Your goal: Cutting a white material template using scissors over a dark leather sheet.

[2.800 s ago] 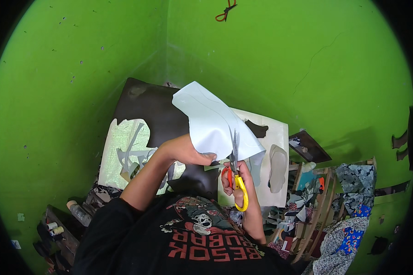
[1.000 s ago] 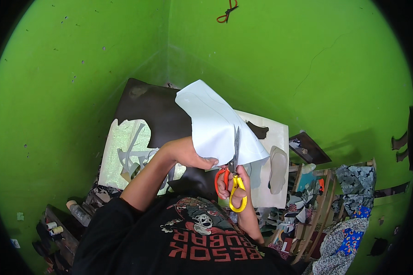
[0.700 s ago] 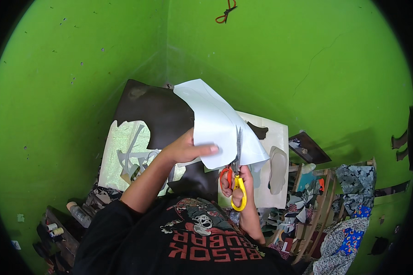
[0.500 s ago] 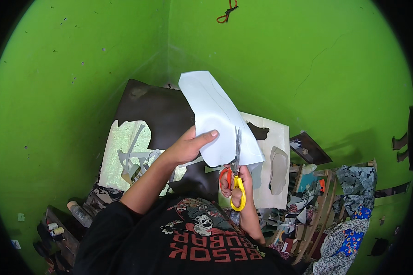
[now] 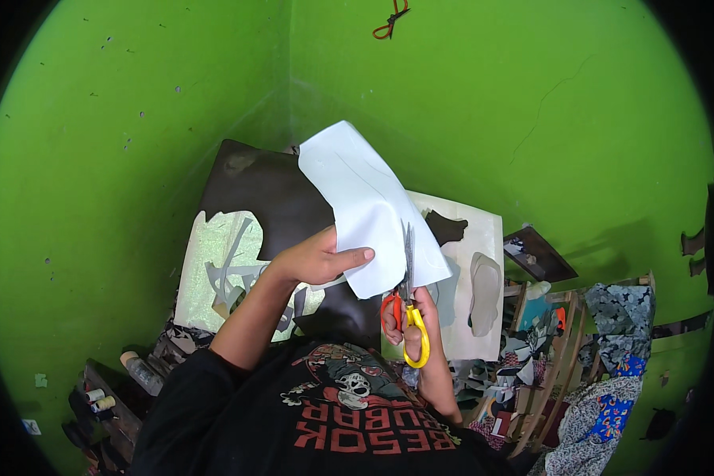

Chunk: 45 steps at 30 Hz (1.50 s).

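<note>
A white sheet (image 5: 365, 206) with thin drawn lines is held up above the table by my left hand (image 5: 323, 258), its thumb lying on top and the other fingers hidden beneath. My right hand (image 5: 422, 321) grips scissors (image 5: 414, 333) with one red and one yellow handle. Their blades point away from me and reach into the sheet from its near edge, with sheet on both sides of them. Under the sheet lies a large dark brown sheet of material (image 5: 278, 190) with a curved cut-out edge.
A pale sole-shaped piece (image 5: 485, 293) lies on the white board (image 5: 492, 230) at right. Grey strips (image 5: 234, 262) are scattered at left. Wooden slats and fabric scraps (image 5: 523, 357) stand at lower right, thread spools (image 5: 101, 403) at lower left. Green walls (image 5: 452, 103) meet behind the table.
The white sheet has shifted a little left and turned slightly, its near edge now lying differently around the blades. My left hand moved slightly nearer me; the scissors stayed almost in place.
</note>
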Each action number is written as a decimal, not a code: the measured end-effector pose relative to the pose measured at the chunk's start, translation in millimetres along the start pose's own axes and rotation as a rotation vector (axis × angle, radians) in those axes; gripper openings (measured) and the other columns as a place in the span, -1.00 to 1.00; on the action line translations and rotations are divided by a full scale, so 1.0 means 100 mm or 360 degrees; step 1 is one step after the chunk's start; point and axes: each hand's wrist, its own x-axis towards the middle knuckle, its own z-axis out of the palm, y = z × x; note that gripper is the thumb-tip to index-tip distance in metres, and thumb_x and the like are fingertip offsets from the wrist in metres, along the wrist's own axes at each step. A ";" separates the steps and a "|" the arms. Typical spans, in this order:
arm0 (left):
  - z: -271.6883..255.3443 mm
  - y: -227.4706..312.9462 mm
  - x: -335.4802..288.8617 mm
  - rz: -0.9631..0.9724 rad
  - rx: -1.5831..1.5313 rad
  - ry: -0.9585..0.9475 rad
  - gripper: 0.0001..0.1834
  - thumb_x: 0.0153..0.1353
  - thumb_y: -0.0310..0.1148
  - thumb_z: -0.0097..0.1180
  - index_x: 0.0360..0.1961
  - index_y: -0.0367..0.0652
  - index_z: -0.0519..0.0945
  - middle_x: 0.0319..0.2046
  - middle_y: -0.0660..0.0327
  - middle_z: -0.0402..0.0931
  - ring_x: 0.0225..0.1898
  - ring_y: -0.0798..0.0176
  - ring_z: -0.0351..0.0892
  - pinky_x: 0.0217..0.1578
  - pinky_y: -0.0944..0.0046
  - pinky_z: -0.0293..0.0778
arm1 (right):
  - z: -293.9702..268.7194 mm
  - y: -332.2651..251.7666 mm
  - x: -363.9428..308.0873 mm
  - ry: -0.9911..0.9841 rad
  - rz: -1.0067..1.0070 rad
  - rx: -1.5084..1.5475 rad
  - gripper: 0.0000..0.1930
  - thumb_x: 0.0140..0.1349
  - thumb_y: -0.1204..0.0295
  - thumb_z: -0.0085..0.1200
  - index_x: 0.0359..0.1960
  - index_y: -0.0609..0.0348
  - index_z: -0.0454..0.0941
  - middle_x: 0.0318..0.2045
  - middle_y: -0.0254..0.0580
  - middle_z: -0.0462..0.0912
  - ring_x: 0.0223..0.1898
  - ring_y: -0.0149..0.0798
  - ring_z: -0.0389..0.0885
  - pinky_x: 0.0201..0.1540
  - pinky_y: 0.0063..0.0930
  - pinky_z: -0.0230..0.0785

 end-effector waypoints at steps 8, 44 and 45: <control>0.01 0.00 0.00 -0.0035 0.0116 0.0068 -0.43 0.29 -0.38 0.21 0.27 -0.31 0.34 0.00 0.16 0.52 0.03 0.30 0.49 0.06 0.20 0.45 | 0.05 -0.16 -0.06 -0.0145 -0.0023 -0.0099 0.01 -0.16 -0.33 0.34 0.10 0.23 0.25 -0.56 -0.32 0.41 -0.65 -0.52 0.35 -0.61 -0.65 0.17; 0.06 0.21 -0.02 0.0150 0.0858 -0.0133 -0.47 0.22 -0.37 0.20 0.19 -0.31 0.40 -0.08 -0.02 0.56 -0.08 0.12 0.57 -0.02 0.16 0.48 | -0.06 -0.17 -0.22 -0.0076 0.0128 -0.0181 -0.45 0.35 0.16 0.11 0.16 0.26 0.17 -0.36 -0.04 0.57 -0.53 -0.45 0.39 -0.47 -0.60 0.29; 0.06 0.21 -0.02 0.0119 0.0823 -0.0131 -0.47 0.22 -0.37 0.19 0.20 -0.31 0.39 -0.06 -0.02 0.55 -0.07 0.11 0.56 -0.01 0.16 0.47 | -0.06 -0.19 -0.22 -0.0069 0.0133 -0.0242 -0.42 0.33 0.10 0.11 0.13 0.27 0.20 -0.35 0.03 0.57 -0.52 -0.41 0.39 -0.46 -0.56 0.29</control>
